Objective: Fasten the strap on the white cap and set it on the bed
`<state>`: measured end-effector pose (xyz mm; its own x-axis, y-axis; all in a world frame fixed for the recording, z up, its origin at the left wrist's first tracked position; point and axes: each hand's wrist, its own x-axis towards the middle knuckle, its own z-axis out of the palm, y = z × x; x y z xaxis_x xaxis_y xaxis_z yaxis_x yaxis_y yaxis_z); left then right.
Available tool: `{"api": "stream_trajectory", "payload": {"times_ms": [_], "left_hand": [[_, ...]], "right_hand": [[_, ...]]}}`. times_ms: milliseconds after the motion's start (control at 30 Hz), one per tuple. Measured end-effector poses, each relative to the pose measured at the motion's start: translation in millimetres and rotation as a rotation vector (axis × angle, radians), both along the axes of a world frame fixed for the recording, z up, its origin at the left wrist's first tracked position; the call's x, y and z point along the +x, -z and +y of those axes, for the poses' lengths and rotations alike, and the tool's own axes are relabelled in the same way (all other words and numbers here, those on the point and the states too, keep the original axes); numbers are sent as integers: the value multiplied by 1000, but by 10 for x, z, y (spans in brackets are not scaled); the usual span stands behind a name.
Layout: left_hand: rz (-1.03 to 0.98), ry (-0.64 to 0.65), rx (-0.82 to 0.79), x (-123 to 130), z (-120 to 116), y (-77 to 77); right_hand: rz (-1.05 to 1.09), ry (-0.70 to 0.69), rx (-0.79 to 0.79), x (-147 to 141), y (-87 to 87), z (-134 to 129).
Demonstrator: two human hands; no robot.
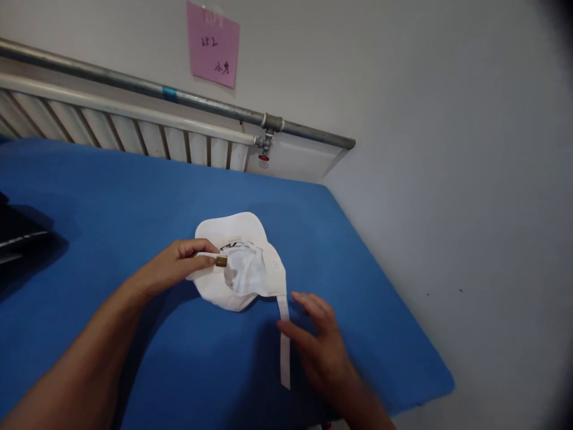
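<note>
White fabric makes up the baseball cap (pixel 233 229), which lies on the blue-covered tabletop (pixel 358 310) with its curved brim pointing away from the person and its opening facing up, showing the pale lining. The left hand (pixel 192 258) is at the cap's left side, thumb and forefinger pinching the short white fabric tab (pixel 206 255) that carries a small brass-coloured metal buckle (pixel 221 261); the buckle juts out past the thumb, over the opening. From the cap's right side, a long, flat white fabric strap (pixel 285 358) runs towards the person. The right hand (pixel 320 346) is beside it, spread, with the thumb apart from the fingers and its tip over the strap; whether they touch is unclear. A dark fabric item (pixel 22 245) with a white line lies at the left edge. Beyond the tabletop are a white ribbed radiator (pixel 147 138), a grey metal pipe (pixel 215 106) and a red-handled valve (pixel 264 157), with a pink handwritten paper note (pixel 213 45) on the pale wall (pixel 447 149) above.
</note>
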<state>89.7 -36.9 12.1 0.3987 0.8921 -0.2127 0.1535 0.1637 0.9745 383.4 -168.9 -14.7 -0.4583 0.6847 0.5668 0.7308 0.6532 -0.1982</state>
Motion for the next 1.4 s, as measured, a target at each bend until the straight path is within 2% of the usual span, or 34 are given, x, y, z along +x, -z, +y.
{"api": "stream_trajectory", "payload": {"times_ms": [100,167,267,333,400,533,633,767,900,1067,1400], "left_hand": [[-40,-29,-24,-1,-15,-7],[-69,-34,-30,-10,-22,-4],[-113,-31,-27,-33,-18,8],[-147,-16,-27,-49,-7,17],[-179,9,-30,-62,4,27],[-226,15,-35,-79,22,64],[-284,-4,-63,-87,41,119],[-352,1,-144,-80,99,227],[-393,-13,-257,-51,173,319],[-409,-7,-338,-30,228,336],[-367,-27,-318,5,205,311]], "right_hand": [[-69,-9,-18,-47,3,-118],[-65,-7,-44,-91,-61,-127],[-15,-69,-70,-187,-253,-47],[117,-152,-125,-297,-410,67],[323,-199,-288,-444,-549,228],[686,-90,-819,-737,-661,654],[880,-14,-1015,-848,-586,967],[1048,37,-1145,-863,-392,1187],[1113,47,-1240,-836,-248,1220],[1125,52,-1303,-791,-171,1267],[1039,22,-1294,-778,-108,1264]]}}
